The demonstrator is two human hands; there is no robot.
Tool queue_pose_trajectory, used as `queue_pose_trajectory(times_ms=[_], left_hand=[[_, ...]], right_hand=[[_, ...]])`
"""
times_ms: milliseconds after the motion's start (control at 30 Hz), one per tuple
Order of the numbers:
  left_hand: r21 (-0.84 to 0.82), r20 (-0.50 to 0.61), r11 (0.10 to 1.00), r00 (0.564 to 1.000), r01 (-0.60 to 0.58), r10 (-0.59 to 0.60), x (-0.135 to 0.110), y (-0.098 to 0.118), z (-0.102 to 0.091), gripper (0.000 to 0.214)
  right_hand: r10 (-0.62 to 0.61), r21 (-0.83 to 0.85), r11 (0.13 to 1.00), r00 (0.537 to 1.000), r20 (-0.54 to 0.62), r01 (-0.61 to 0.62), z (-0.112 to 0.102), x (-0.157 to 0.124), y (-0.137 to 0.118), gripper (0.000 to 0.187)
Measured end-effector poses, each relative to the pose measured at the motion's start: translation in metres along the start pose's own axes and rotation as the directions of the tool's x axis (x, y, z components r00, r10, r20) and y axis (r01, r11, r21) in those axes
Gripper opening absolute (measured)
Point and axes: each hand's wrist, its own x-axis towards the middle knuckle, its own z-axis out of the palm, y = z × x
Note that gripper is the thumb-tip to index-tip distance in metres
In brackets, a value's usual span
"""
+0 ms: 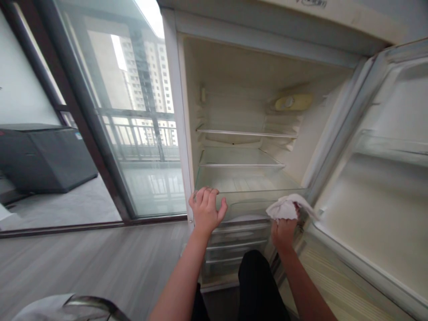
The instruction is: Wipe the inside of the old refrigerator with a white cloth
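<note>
My right hand (284, 234) is closed around a crumpled white cloth (285, 207), near the right front of the open fridge (180, 111). Part of the cloth spreads to the right, and some of my fingers are hidden by it. At the left front of the lower glass shelf (247, 182), my left hand (206, 208) has its fingers slightly bent and its thumb held apart. Its fingertips meet the shelf's front edge or hover just by it; I cannot tell which. Above are two more shelves, including a middle shelf (240, 157) and an upper shelf (247, 132).
To the right the fridge door (384, 187) stands wide open, with door racks. Clear drawers (237, 247) sit below the shelves, close to my knee (256, 267). A sliding glass door (143, 133) and a dark grey box-shaped object (47, 156) are on the left.
</note>
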Motion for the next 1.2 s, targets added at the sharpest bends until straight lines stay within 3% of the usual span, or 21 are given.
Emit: queue_pose_trajectory(times_ms=[100,167,233,333,433,733,933,1067,1200], left_hand=[[0.012,0.087,0.999,0.995,0.045,-0.046,-0.005,0.007,0.0,0.036],[0.058,0.166,0.996,0.984,0.062,-0.071,-0.016,0.015,0.002,0.051],[0.092,0.251,0.995,0.967,0.026,-0.049,-0.029,0.024,0.007,0.065],[0.103,0.364,0.994,0.931,-0.041,0.001,-0.044,0.035,0.016,0.074],[0.111,0.394,0.993,0.919,-0.028,-0.018,-0.04,0.039,0.024,0.08],[0.102,0.498,0.995,0.865,0.012,-0.062,-0.01,0.023,0.052,0.067],[0.122,0.536,0.992,0.84,0.015,-0.079,-0.001,0.016,0.072,0.059],[0.133,0.562,0.991,0.822,0.015,-0.088,0.008,0.009,0.078,0.055],[0.141,0.618,0.99,0.783,-0.024,-0.069,0.017,-0.007,0.077,0.049]], right_hand=[[-0.045,0.026,0.999,0.999,-0.02,0.045,0.004,-0.017,-0.026,0.025],[-0.042,0.076,0.996,0.998,0.038,0.039,0.008,-0.022,-0.044,0.027],[-0.003,0.105,0.994,0.993,0.115,-0.009,0.012,-0.021,-0.061,0.029],[0.105,0.086,0.989,0.985,0.138,-0.118,0.017,-0.015,-0.078,0.033],[0.186,0.048,0.979,0.962,0.202,-0.2,0.024,-0.005,-0.083,0.03],[0.066,0.087,0.992,0.964,0.258,-0.091,0.041,0.049,-0.069,0.024],[0.087,0.217,0.963,0.944,0.317,-0.162,0.051,0.077,-0.066,0.025],[0.051,0.322,0.935,0.956,0.29,-0.148,0.06,0.094,-0.073,0.035],[-0.001,0.343,0.933,0.953,0.303,-0.108,0.066,0.109,-0.09,0.029]])
